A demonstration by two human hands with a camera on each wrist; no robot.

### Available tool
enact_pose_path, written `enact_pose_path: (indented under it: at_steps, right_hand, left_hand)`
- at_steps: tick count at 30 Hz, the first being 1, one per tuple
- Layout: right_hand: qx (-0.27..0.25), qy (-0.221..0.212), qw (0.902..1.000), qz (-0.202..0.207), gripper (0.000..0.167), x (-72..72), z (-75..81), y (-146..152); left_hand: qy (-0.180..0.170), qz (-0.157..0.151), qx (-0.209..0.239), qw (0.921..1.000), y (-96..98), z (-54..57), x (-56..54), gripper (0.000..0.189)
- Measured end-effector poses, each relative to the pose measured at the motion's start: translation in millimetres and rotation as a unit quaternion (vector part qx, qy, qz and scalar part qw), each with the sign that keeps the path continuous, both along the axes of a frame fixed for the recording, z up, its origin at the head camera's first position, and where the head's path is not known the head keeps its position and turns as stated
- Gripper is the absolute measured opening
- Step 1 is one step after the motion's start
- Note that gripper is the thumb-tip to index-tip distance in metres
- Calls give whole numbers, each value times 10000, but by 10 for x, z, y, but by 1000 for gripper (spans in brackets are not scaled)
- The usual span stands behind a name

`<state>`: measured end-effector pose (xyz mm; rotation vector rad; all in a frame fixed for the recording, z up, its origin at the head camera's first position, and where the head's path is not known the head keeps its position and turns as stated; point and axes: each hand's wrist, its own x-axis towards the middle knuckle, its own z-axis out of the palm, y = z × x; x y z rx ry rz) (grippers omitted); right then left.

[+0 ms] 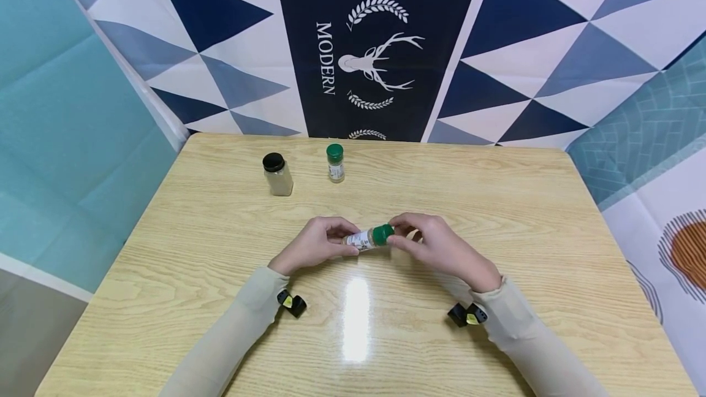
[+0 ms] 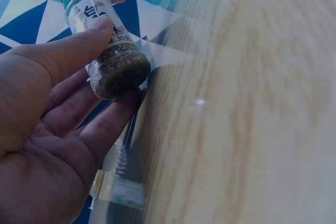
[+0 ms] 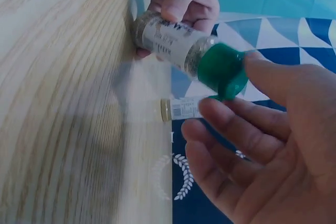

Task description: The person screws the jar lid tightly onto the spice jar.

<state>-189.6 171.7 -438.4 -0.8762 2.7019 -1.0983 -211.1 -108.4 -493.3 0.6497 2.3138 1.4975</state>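
A small clear spice jar (image 1: 360,241) with a white label and a green cap (image 1: 382,234) is held tilted over the table's middle. My left hand (image 1: 322,242) grips its body, thumb across the label and fingers behind and below. Brown grains (image 2: 118,74) fill the base end in the left wrist view. At the other end my right hand (image 1: 427,241) pinches the green cap between thumb and fingers. In the right wrist view, a small green flap (image 3: 227,86) juts from the cap beside the fingertips.
Toward the back of the wooden table (image 1: 220,231) stand a second green-capped jar (image 1: 336,170) and a larger black-capped jar (image 1: 279,179) of pale contents. A patterned cloth (image 1: 231,35) hangs behind the back edge. Wrist cameras (image 1: 292,303) sit on both sleeves.
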Motion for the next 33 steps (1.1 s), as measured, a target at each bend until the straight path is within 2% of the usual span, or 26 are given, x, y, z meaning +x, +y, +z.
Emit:
enact_pose_path:
  at_steps: [3,7,9,13,16,20,24,26,30,33]
  right_hand:
    - [-37,-73,9998,-170,32,0,-3,5]
    - [-189,-16,9998,99,42,18,4,-2]
    - [-199,35,9996,221,42,29,6,-15]
    - [-74,-36,10000,-8,31,31,6,-39]
    - [-9,-110,9998,-155,37,26,4,-36]
    - [-67,-110,9999,78,47,28,-4,-26]
    - [60,-268,9996,6,43,33,0,-43]
    - [158,-296,9994,-68,49,34,-2,-52]
    - [184,-109,9997,117,57,46,-10,-63]
    - [126,90,9995,266,54,54,-18,-67]
  left_hand:
    - [16,-19,-14,10000,-1,1,2,35]
    - [51,-23,-56,10000,0,2,3,35]
    - [39,-22,-56,10000,0,4,3,35]
    - [10,-30,-42,10000,0,3,3,35]
    - [21,-43,-59,10000,-3,0,2,35]
    - [24,-61,-52,10000,-7,-7,-1,35]
    - [28,-69,-58,10000,-10,-19,-7,35]
    - [52,-66,-86,9999,-10,-22,-10,35]
    - [68,-63,-89,9999,-8,-25,-12,35]
    - [81,-62,-78,9999,-7,-22,-11,35]
